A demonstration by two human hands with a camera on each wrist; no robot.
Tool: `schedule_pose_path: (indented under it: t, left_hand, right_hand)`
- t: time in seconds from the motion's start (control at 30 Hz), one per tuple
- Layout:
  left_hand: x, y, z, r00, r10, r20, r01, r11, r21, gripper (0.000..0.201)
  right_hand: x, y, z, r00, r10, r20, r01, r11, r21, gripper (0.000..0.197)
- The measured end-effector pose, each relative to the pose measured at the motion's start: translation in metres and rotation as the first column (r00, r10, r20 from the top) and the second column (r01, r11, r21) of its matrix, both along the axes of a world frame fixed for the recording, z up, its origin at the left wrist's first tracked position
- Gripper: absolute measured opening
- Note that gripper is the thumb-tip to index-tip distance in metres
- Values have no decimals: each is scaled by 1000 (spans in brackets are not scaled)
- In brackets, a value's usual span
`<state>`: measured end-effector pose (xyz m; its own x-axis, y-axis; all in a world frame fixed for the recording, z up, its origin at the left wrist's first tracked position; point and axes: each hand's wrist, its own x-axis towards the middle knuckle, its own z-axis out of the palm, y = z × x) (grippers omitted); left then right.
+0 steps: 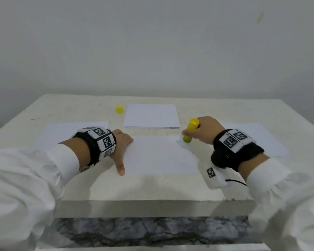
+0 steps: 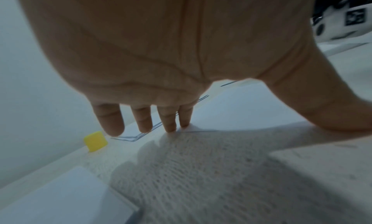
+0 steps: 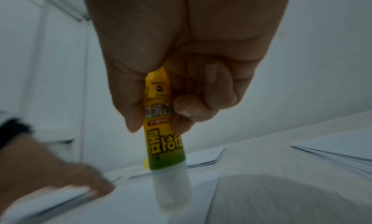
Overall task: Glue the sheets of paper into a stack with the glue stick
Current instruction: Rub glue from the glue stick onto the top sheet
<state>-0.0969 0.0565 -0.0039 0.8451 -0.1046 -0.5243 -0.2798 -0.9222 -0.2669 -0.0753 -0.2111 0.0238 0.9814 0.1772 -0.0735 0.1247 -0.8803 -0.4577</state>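
Nearest, at the table's (image 1: 152,189) near part: a single sheet (image 1: 159,156) of white paper, lying flat. On its far right corner, the pale tip of the glue stick (image 1: 189,130), tube tilted, yellow bottom end up and leaning to the far right. Clenched around the yellow tube: the right hand (image 1: 205,130), thumb on one side and curled fingers (image 3: 193,109) on the other. At the sheet's left edge, the left hand (image 1: 121,144), spread and holding nothing, straight fingertips (image 2: 171,127) pressing down at the far left corner, thumb stretched toward the near side along the edge. Farther away, at the table's middle: a small stack of sheets (image 1: 151,115), well apart from both hands. Just left of that stack, standing alone: the yellow cap (image 1: 119,108). On the left of the table, partly hidden behind the left wrist: another loose sheet (image 1: 62,131). On the right, behind the right wrist: one more sheet (image 1: 265,138). Behind the table: a plain pale wall (image 1: 152,42)
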Motion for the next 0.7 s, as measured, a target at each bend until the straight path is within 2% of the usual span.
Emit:
schedule_pose_path:
  t: [0.07, 0.1, 0.17, 0.23, 0.37, 0.47, 0.6, 0.7]
  left_hand:
    - [1, 0, 0, 1000, -6, 10, 6, 1000, -15, 115]
    - [1, 0, 1, 1000, -10, 13, 10, 1000, -13, 117]
    - [0, 0, 2, 1000, -5, 6, 5, 1000, 14, 133]
    - [-1, -8, 5, 1000, -23, 13, 23, 1000, 9, 136]
    - [5, -62, 9, 993, -104, 63, 113, 980, -163, 107]
    - [12, -104, -4, 992, -93, 80, 110, 960, -257, 89]
    - [22, -119, -20, 996, -65, 54, 73, 983, -166, 83]
    - [25, -117, -23, 997, -62, 48, 68, 985, -155, 85]
  right_hand:
    - [16, 8, -5, 1000, -12, -17, 11, 999, -32, 36]
    - [22, 11, -8, 999, -15, -35, 13, 998, -61, 37]
    - [28, 14, -13, 998, -26, -57, 20, 995, -100, 37]
    - [31, 13, -16, 998, -31, -60, 25, 995, -94, 37]
    - [30, 12, -16, 998, -27, -63, 22, 997, -78, 36]
    - [31, 12, -14, 998, -15, -62, 10, 996, -88, 36]
    - [32, 11, -14, 997, -4, -77, -3, 996, -87, 36]
    - [28, 9, -12, 997, 17, -81, -25, 996, -88, 36]
